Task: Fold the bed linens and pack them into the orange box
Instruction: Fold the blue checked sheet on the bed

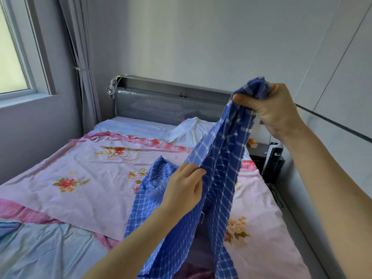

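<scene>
Two hands hold a blue cloth [219, 158] up over the bed [300, 222].
The right hand [269, 111], in the upper right of the frame, grips the bunched top end of the checked cloth, with the fingers curled tight around it. The left hand [183, 190], near the centre, holds one edge lower down between thumb and fingers. The cloth hangs from the right hand down to the lower middle of the frame, over a pink sheet [90, 162] with flowers. A grey headboard [161, 103] stands behind. A curtain [84, 77] and a window [12, 57] are in the upper left.
</scene>
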